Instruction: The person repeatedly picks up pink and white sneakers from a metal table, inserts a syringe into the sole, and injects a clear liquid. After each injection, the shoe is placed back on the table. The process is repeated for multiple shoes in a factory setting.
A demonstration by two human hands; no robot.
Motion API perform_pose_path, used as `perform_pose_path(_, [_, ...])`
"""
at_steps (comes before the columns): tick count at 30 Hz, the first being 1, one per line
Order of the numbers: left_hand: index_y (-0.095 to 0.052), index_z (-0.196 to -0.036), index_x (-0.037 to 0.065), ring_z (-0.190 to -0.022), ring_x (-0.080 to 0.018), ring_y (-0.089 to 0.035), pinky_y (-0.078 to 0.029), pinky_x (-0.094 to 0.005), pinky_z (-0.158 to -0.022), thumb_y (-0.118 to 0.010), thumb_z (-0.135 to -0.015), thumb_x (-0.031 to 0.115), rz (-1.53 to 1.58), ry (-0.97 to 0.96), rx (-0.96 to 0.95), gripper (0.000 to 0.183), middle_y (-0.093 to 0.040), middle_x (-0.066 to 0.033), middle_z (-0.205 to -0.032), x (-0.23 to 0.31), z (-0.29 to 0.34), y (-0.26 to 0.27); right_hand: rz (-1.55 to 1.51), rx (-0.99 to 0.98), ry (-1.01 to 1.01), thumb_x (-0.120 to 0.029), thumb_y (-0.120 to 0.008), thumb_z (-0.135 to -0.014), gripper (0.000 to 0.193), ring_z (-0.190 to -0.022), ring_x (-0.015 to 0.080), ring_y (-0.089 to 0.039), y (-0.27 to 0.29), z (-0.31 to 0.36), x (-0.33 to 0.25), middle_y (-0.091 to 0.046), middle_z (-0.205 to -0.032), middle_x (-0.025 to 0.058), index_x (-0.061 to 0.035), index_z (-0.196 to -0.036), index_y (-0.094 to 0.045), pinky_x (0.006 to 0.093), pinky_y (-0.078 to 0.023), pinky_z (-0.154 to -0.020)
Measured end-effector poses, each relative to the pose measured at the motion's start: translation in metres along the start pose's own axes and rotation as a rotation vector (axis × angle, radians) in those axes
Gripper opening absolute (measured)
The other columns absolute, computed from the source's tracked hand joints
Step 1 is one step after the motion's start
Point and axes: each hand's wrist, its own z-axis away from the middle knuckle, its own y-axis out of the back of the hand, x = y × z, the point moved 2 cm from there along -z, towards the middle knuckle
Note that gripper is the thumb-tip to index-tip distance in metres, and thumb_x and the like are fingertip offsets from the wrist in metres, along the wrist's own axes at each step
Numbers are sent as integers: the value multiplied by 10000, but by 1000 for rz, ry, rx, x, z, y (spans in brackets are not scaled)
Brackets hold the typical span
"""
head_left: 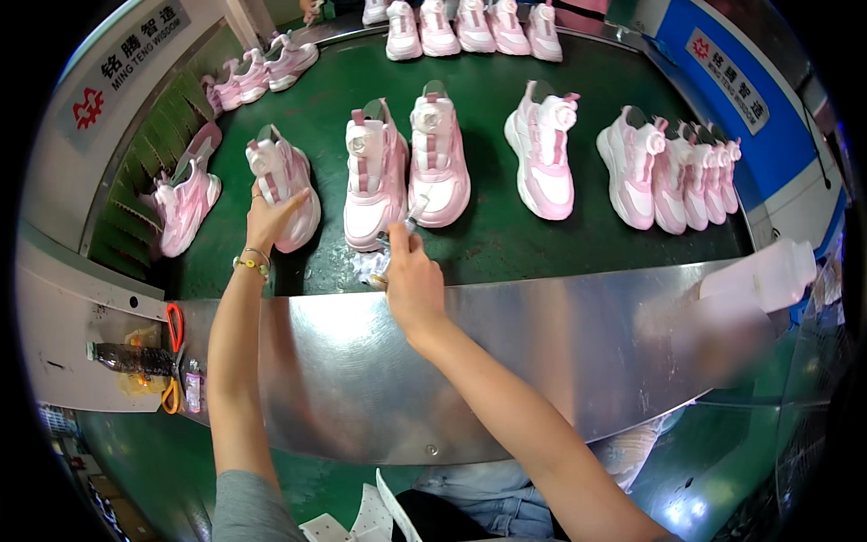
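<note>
My left hand (268, 219) is closed round the toe end of a pink and white sneaker (287, 181) at the left of the green belt. The thumb lies across its toe. A slim tool with a pale, brush-like tip (419, 208) is gripped in my right hand (412, 271); its exact kind is unclear. That tip is at the toe of another sneaker (440, 163). Close beside stands a matching sneaker (370, 181). Against my right fingers lies a crumpled white and blue wad (368, 266), partly hidden, and I cannot tell whether it is held.
A metal ledge (542, 361) runs along the belt (492, 248). More sneakers stand at right (668, 176), far side (474, 27) and left (188, 203). Orange-handled scissors (174, 361) and a dark bottle (135, 358) lie at left. A translucent white bottle (763, 278) is at right.
</note>
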Motion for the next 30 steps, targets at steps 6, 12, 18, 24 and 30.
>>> perform_pose_path(6, [-505, -1192, 12, -952, -204, -576, -458, -301, -792, -686, -726, 328, 260, 108, -65, 592, -586, -121, -1096, -12, 4, -14, -61, 150, 195, -36, -644, -688, 454, -836, 333, -567, 77, 46, 22, -509, -985, 157, -94, -1093, -446, 398, -500, -648])
perform_pose_path(12, [-445, -1228, 37, -902, -177, -567, -471, -286, -777, -527, -837, 338, 642, 277, -311, 501, -558, -72, -1084, 77, 180, 54, 474, 596, -133, -46, -577, -723, 305, -836, 273, -556, 293, 185, 138, -535, -910, 97, -81, -1024, -548, 363, -475, -706])
perform_pose_path(18, [-332, -1248, 44, -1022, -235, -503, -479, -350, -810, -771, -499, 61, 432, -25, -688, 869, -440, -96, -1141, 86, 274, 37, 413, 982, -561, 38, -621, -695, 406, -751, 281, -614, 404, 240, 213, -595, -813, 148, -59, -1051, -453, 347, -478, -650])
perform_pose_path(24, [-489, -1160, -19, -1011, -165, -549, -457, -293, -860, -870, -467, 247, -244, -686, -1131, 834, -558, -82, -1120, 163, 280, -26, 247, 645, -351, 5, -688, -634, 577, -791, 313, -605, 386, 227, 248, -607, -903, 153, -110, -1119, -396, 372, -481, -682])
perform_pose_path(30, [-457, -1182, -65, -888, -197, -598, -513, -286, -733, -656, -751, 147, 366, 59, -712, 520, -580, -149, -1028, 116, 299, -3, -165, 566, -149, -130, -773, -652, 671, -918, 173, -531, 380, 257, 198, -535, -1025, 88, -76, -1159, -336, 309, -433, -795])
